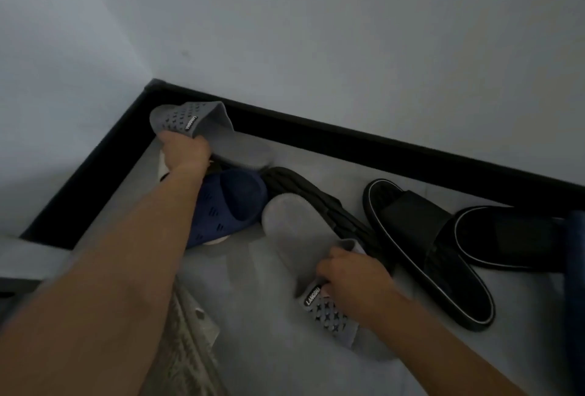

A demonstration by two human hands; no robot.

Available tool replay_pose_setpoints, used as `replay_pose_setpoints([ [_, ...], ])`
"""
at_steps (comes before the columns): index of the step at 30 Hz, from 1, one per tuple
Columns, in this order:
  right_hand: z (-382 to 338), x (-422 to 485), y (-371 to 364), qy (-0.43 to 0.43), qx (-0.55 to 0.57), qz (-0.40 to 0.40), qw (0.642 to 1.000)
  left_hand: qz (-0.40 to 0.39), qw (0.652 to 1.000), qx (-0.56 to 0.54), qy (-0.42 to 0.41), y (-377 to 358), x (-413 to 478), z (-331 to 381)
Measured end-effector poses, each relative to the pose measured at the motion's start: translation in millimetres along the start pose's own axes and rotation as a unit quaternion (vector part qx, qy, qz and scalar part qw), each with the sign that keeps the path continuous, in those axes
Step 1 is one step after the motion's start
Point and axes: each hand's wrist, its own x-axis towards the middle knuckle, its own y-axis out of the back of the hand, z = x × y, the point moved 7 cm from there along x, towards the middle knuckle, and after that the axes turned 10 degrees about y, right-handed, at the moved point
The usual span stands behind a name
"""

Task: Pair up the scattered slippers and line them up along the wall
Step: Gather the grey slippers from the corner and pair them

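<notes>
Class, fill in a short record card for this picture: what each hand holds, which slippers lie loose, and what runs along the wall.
left hand: grips the corner grey slipper
right hand: grips the near grey slipper
match: both grey, same label on the strap
loose slippers: navy slipper, ridged black slipper, black slide, second black slide
along the wall: black skirting board

Home interior, corner of a room; pale walls, black skirting board, grey floor; house slippers heaped, patterned rug edge
</notes>
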Motion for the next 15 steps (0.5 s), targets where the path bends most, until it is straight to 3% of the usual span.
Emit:
replay_pose_setpoints([
  [4,-2.5,-6.5,0.4,0.010,-0.009,-0.004,1.000,-0.036,0.996,-0.085,-0.008,9.5,-16.1,3.9],
  [10,-17.2,-47.2,15.9,0.041,-0.119,0.024,0.992,0.004,0.968,-0.195,-0.156,67.2,-80.8,15.0],
  [15,8.8,-126.9,37.9,-0.006,-0.002,0.114,0.993,-0.088,0.951,-0.205,-0.213,83.8,-165.0,19.0],
])
